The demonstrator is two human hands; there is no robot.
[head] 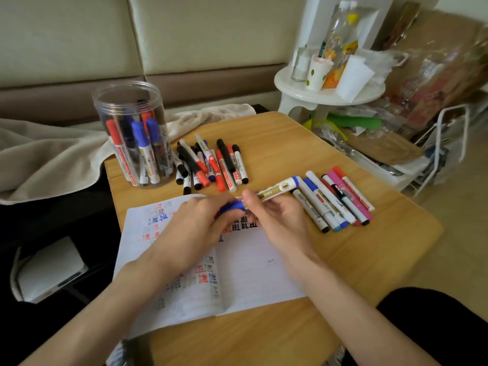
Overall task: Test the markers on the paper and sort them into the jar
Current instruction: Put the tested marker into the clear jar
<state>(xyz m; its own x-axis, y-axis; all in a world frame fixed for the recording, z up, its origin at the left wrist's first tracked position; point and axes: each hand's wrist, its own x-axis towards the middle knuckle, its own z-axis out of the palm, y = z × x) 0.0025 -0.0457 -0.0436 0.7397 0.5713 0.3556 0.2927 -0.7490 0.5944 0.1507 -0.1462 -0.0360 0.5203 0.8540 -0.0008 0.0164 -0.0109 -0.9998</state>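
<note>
Right hand [274, 220] pinches the barrel of a blue marker [277, 190], and my left hand [195, 225] curls round its blue cap [232, 207], both just above the scribbled paper [258, 273]. At the far left of the wooden table [343, 260], the clear jar [129, 101] stands upright, holding sorted markers [140, 143].

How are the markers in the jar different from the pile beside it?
The markers in the clear plastic jar stand nearly upright; the loose pile of markers lies flat on the wooden table. The jar's markers are packed inside walls; the pile's markers sprawl, crisscrossed. Both include red and black ones.
</note>
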